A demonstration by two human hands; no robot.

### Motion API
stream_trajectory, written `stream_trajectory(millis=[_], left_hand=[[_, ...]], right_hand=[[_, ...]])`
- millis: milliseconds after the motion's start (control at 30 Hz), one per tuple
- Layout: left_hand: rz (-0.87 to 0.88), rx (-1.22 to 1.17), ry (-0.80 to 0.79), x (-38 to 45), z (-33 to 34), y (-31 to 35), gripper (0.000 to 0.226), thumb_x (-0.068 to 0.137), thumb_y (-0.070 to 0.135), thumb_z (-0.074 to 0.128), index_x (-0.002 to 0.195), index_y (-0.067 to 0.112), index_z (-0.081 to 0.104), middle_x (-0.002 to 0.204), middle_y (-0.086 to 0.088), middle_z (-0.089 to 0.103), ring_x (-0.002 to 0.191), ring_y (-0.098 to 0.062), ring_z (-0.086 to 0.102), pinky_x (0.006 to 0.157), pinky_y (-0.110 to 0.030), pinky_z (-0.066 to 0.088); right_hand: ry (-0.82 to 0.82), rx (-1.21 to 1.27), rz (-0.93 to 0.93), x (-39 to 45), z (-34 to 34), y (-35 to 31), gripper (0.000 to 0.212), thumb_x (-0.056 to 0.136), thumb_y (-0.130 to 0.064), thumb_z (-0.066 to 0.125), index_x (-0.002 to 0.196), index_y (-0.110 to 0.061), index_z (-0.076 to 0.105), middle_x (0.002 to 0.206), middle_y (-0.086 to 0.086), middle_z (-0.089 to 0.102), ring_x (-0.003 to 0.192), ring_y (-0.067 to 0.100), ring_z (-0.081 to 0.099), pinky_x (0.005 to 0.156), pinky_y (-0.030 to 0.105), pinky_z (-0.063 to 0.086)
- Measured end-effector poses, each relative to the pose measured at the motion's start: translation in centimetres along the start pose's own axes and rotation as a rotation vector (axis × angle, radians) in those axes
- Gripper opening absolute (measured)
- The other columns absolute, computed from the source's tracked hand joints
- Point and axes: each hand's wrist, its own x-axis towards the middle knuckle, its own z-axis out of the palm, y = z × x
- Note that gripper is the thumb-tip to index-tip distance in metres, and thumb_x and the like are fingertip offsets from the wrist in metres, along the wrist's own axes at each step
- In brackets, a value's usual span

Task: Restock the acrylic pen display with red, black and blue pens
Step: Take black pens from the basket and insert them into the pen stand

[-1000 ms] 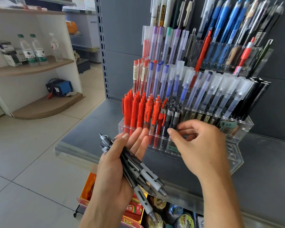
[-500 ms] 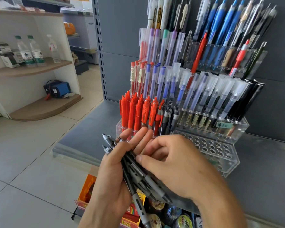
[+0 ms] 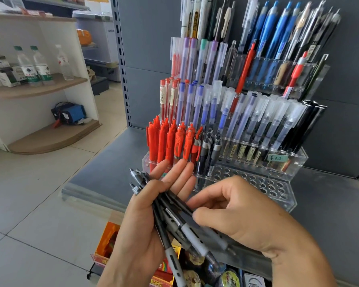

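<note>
- Tiered clear acrylic pen display (image 3: 286, 160): stands on the grey metal store shelf (image 3: 116, 162); red click pens (image 3: 166, 139) fill its front left, a few black pens (image 3: 207, 150) stand just right of them, and open sockets (image 3: 255, 183) lie along the front row.
- Bundle of black-and-grey click pens (image 3: 180, 222): lies below the display, across the left hand (image 3: 145, 220), thumb curled over it, fingers (image 3: 174, 175) straight beneath.
- Right hand (image 3: 249, 220): thumb and forefinger pinch one pen of the bundle.
- Risk: drawing one pen free may loosen the fanned bundle, and pens could slide off to the tiled floor (image 3: 39, 193).
- Risk: a black pen may land among the reds.
- Surroundings: white corner shelving with water bottles (image 3: 32, 65) left of the display; boxed goods below.
</note>
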Motion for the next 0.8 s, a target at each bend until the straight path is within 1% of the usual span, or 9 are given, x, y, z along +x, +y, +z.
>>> stream_trajectory(millis=[100,200,233,300,367,467,600,700,800], left_hand=[[0.065,-0.029,0.05,0.1,0.2,0.0,0.039,0.099,-0.003,0.037,0.132,0.008,0.054,0.117,-0.021,0.072,0.108,-0.034,0.071,0.102,-0.044,0.053],[0.116,-0.056,0.088,0.3,0.2,0.0,0.039,0.099,-0.003,0.037,0.133,0.006,0.053,0.117,-0.02,0.073,0.106,-0.033,0.072,0.089,-0.04,0.057],[0.127,-0.065,0.099,0.3,0.2,0.1,0.038,0.099,-0.003,0.037,0.133,0.005,0.054,0.117,-0.02,0.073,0.106,-0.033,0.072,0.087,-0.04,0.058],[0.142,-0.087,0.114,0.3,0.2,0.2,0.036,0.1,-0.002,0.037,0.13,0.005,0.055,0.114,-0.02,0.074,0.104,-0.034,0.073,0.085,-0.041,0.059],[0.147,-0.101,0.126,0.3,0.2,0.3,0.034,0.101,-0.002,0.037,0.128,0.004,0.055,0.112,-0.019,0.074,0.103,-0.034,0.073,0.085,-0.042,0.059],[0.146,-0.101,0.135,0.3,0.0,0.4,0.033,0.101,-0.003,0.037,0.128,0.004,0.055,0.112,-0.019,0.075,0.102,-0.034,0.074,0.083,-0.042,0.06],[0.147,-0.098,0.146,0.3,-0.1,0.5,0.035,0.1,-0.003,0.038,0.129,0.005,0.055,0.112,-0.02,0.074,0.102,-0.034,0.074,0.081,-0.041,0.061],[0.147,-0.103,0.155,0.3,-0.1,0.6,0.034,0.1,-0.003,0.039,0.129,0.005,0.055,0.112,-0.02,0.075,0.102,-0.035,0.074,0.082,-0.042,0.06],[0.145,-0.099,0.159,0.2,-0.1,0.6,0.033,0.1,-0.003,0.039,0.128,0.006,0.055,0.111,-0.02,0.075,0.102,-0.035,0.074,0.082,-0.043,0.06]], right_hand=[[0.067,-0.003,0.033,0.2,-0.2,0.6,0.015,0.068,-0.031,0.078,0.082,-0.033,0.077,0.071,-0.009,0.072,0.063,0.003,0.062,0.069,0.029,0.053],[0.081,-0.024,0.036,-0.2,-0.8,1.0,0.028,0.057,-0.04,0.074,0.085,-0.039,0.074,0.079,-0.009,0.075,0.071,0.007,0.069,0.077,0.035,0.059],[0.088,-0.026,0.026,-0.5,-1.1,1.1,0.027,0.058,-0.039,0.075,0.085,-0.04,0.074,0.081,-0.008,0.076,0.075,0.009,0.071,0.08,0.037,0.06],[0.143,0.012,-0.013,-0.9,-1.8,1.4,0.019,0.07,-0.028,0.081,0.085,-0.037,0.074,0.082,-0.004,0.077,0.08,0.015,0.073,0.083,0.038,0.06],[0.277,0.081,-0.09,-1.3,-2.7,1.9,0.02,0.072,-0.017,0.081,0.085,-0.032,0.075,0.082,0.0,0.077,0.079,0.017,0.073,0.079,0.036,0.058],[0.568,0.226,-0.261,-1.3,-3.5,2.4,0.017,0.07,-0.01,0.084,0.082,-0.019,0.076,0.081,0.001,0.077,0.075,0.014,0.073,0.068,0.023,0.058],[0.881,0.3,-0.449,0.3,-2.8,2.7,0.025,0.076,-0.01,0.084,0.094,-0.024,0.074,0.086,-0.008,0.078,0.079,0.009,0.075,0.073,0.015,0.057],[1.013,0.267,-0.501,1.7,-2.0,2.7,0.03,0.079,-0.012,0.085,0.099,-0.03,0.073,0.087,-0.017,0.078,0.081,0.004,0.075,0.073,0.013,0.056],[1.068,0.225,-0.488,2.7,-1.4,3.0,0.028,0.08,-0.012,0.085,0.104,-0.024,0.074,0.085,-0.018,0.076,0.08,-0.001,0.074,0.072,0.011,0.056]])
